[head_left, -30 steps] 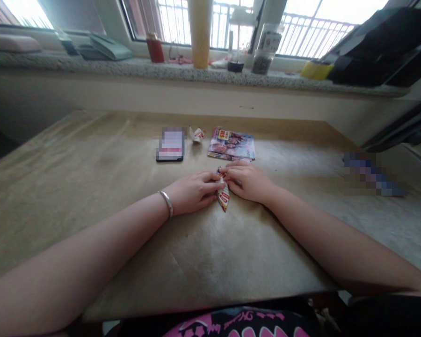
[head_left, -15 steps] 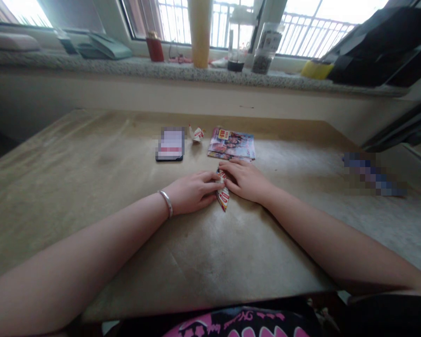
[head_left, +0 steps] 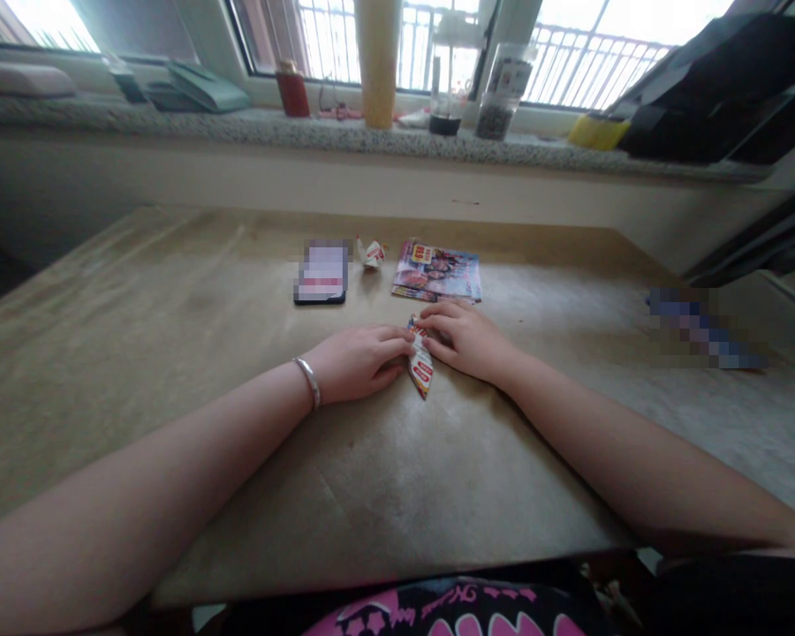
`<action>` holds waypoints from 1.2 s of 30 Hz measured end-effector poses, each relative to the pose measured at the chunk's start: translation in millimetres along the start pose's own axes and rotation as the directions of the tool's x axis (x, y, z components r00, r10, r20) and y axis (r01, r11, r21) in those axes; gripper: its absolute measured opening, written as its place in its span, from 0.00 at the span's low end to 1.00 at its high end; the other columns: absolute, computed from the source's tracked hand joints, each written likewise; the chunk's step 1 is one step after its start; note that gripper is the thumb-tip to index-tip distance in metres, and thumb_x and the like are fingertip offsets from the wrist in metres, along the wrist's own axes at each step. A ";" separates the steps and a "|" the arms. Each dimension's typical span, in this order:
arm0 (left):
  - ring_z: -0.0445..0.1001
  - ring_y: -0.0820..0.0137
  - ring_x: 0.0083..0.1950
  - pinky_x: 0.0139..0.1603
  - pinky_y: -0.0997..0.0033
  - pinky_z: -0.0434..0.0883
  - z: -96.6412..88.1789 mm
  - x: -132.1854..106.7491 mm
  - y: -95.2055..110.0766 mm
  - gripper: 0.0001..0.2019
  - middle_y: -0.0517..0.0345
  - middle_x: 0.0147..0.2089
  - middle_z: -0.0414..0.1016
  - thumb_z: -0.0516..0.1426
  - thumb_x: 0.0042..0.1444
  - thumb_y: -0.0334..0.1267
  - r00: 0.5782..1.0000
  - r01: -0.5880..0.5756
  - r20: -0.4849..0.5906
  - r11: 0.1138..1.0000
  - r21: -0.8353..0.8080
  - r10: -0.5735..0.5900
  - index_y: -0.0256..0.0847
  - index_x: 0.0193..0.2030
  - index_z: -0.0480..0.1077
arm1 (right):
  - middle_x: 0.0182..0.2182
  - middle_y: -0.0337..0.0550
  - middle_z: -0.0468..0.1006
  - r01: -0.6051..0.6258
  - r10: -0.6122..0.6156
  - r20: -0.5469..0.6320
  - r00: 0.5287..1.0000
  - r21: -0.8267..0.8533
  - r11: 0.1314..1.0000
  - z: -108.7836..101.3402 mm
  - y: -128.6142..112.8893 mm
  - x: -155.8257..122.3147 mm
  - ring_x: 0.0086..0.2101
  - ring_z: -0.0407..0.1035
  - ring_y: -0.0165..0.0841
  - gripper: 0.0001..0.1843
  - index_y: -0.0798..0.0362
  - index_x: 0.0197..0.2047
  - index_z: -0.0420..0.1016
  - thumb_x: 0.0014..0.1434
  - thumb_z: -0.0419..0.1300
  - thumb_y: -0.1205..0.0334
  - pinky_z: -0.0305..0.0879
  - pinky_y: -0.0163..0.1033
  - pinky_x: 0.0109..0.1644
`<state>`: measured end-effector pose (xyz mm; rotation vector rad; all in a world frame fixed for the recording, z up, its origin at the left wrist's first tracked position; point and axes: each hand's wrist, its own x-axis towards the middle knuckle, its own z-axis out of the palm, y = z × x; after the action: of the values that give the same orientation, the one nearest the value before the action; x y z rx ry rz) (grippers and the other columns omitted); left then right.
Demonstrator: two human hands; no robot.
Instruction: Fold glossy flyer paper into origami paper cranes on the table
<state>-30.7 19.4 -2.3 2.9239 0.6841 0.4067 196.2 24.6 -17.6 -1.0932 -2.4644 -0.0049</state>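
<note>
A small folded paper [head_left: 421, 364], white with red and yellow print, lies on the table between my hands. It is narrow, and its pointed end faces me. My left hand [head_left: 358, 360], with a silver bangle at the wrist, has its fingertips on the paper's left edge. From the other side, the bent fingers of my right hand [head_left: 467, 337] grip its upper right edge. Fingers partly cover the paper's far end. Just beyond is a flat stack of printed paper sheets [head_left: 441, 269]. A folded paper figure [head_left: 372, 255] in similar white and red stands left of the stack.
A phone [head_left: 321, 274] with a blurred screen lies left of the paper figure. Far right on the table [head_left: 291, 495] is a blurred bluish item [head_left: 699, 329]. Jars, a red bottle [head_left: 292, 90] and a black bag [head_left: 708, 97] line the stone windowsill [head_left: 344, 135].
My fingers have drawn back slightly from the folded paper, and more of its printed face shows. The left hand shifted a little left. The phone, stack and paper figure stay in place.
</note>
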 end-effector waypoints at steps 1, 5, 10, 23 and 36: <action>0.71 0.63 0.54 0.55 0.62 0.70 -0.1 -0.2 -0.8 0.12 0.48 0.55 0.71 0.52 0.59 0.33 1.000 -0.010 -0.004 1.000 0.003 0.010 0.38 0.48 0.70 | 0.47 0.50 0.75 0.005 -0.005 0.001 1.000 0.001 1.000 0.3 0.7 -0.3 0.49 0.66 0.40 0.15 0.53 0.48 0.76 0.61 0.55 0.58 0.61 0.48 0.55; 0.72 0.65 0.52 0.53 0.63 0.71 -0.7 0.0 -1.1 0.12 0.49 0.52 0.72 0.51 0.60 0.34 1.000 -0.006 -0.011 0.999 0.035 0.006 0.39 0.46 0.72 | 0.46 0.49 0.75 0.041 -0.041 -0.028 0.999 0.012 0.999 0.3 2.8 -1.9 0.48 0.66 0.40 0.14 0.52 0.46 0.76 0.60 0.57 0.58 0.62 0.48 0.53; 0.73 0.66 0.49 0.52 0.63 0.71 -2.5 1.7 0.9 0.11 0.50 0.47 0.75 0.52 0.59 0.34 0.999 0.024 -0.027 0.998 0.062 -0.023 0.38 0.46 0.72 | 0.37 0.46 0.78 0.152 -0.150 -0.048 0.988 0.044 0.987 -4.5 0.8 -2.5 0.42 0.68 0.36 0.08 0.52 0.35 0.77 0.60 0.57 0.61 0.65 0.43 0.48; 0.74 0.66 0.47 0.52 0.63 0.69 -1.4 2.6 2.6 0.10 0.52 0.44 0.77 0.51 0.60 0.35 0.997 0.004 -0.071 0.984 0.176 0.008 0.40 0.44 0.72 | 0.41 0.45 0.80 0.351 -0.344 0.075 0.936 -0.117 0.929 -19.2 -3.2 -7.1 0.44 0.72 0.35 0.13 0.53 0.38 0.76 0.64 0.50 0.62 0.68 0.40 0.47; 0.73 0.67 0.41 0.45 0.66 0.69 -1.7 2.5 -4.7 0.11 0.53 0.39 0.76 0.51 0.63 0.40 0.993 0.003 -0.112 0.968 0.253 0.026 0.39 0.38 0.73 | 0.45 0.47 0.78 0.359 -0.326 0.164 0.931 -0.251 0.899 -16.0 -11.5 -1.3 0.46 0.70 0.37 0.13 0.56 0.43 0.75 0.66 0.50 0.63 0.66 0.41 0.47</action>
<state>-31.0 24.8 -0.8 3.1647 0.7889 0.5292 195.1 12.9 -1.7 -0.7613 -2.7954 -0.4171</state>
